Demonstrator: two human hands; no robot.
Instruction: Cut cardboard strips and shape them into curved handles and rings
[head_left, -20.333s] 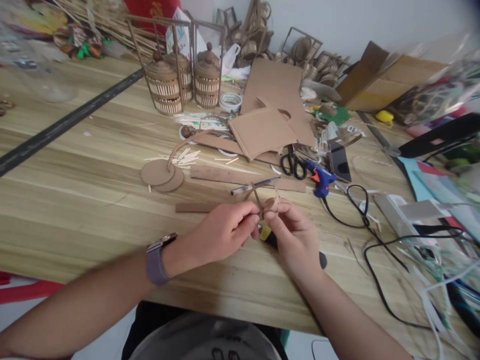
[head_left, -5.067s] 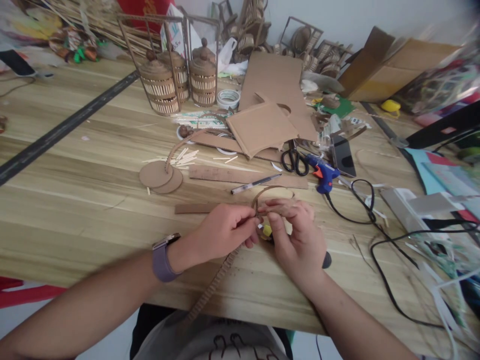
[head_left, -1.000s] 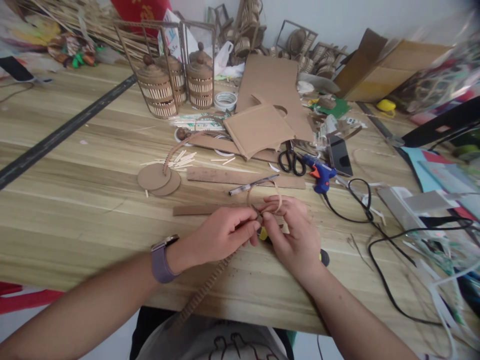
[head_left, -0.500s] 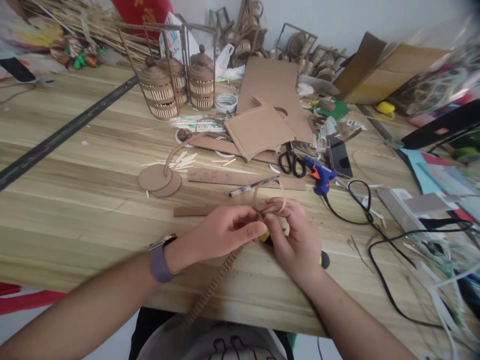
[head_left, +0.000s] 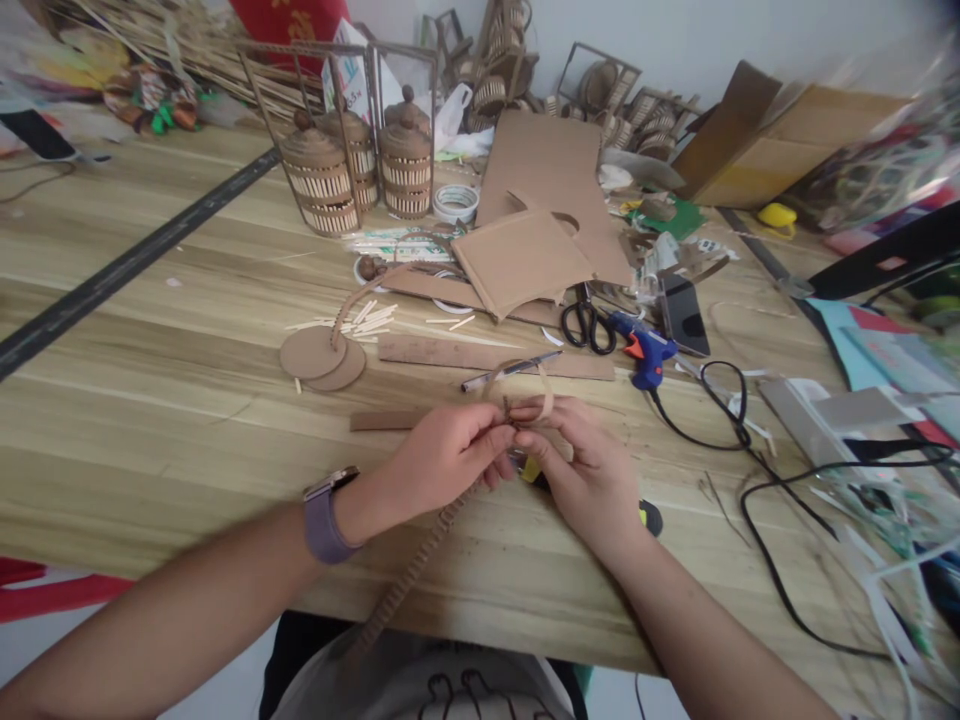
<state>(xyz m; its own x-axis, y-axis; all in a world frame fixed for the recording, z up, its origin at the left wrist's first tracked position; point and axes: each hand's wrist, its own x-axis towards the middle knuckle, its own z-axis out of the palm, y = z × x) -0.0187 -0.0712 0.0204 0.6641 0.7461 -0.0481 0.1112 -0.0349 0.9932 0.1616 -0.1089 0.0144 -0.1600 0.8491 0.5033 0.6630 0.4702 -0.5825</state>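
Both hands meet above the table near its front edge, pinching a narrow cardboard strip (head_left: 412,580). Its ridged length hangs from my left hand (head_left: 457,450) toward my lap, while the other end curls in a pale loop above my right hand (head_left: 592,465). My left thumb and forefinger are closed on the strip; the right fingertips grip it close beside them. The exact spot where the fingers meet is partly covered. Beneath my right hand lies a yellow-and-black tool (head_left: 651,517), mostly hidden, perhaps a utility knife. A pen (head_left: 510,371) rests just beyond the hands.
Round cardboard discs (head_left: 313,355) and small sticks (head_left: 371,320) lie to the left. Black scissors (head_left: 589,325), a blue glue gun (head_left: 645,350) with its black cord (head_left: 772,590), and a phone (head_left: 684,315) are at right. Lantern-like cardboard models (head_left: 319,180) stand behind cardboard sheets (head_left: 521,262).
My hands have shifted slightly left with the strip, and the left fingers have drawn closer together on it. The loop above the right hand has moved left too.
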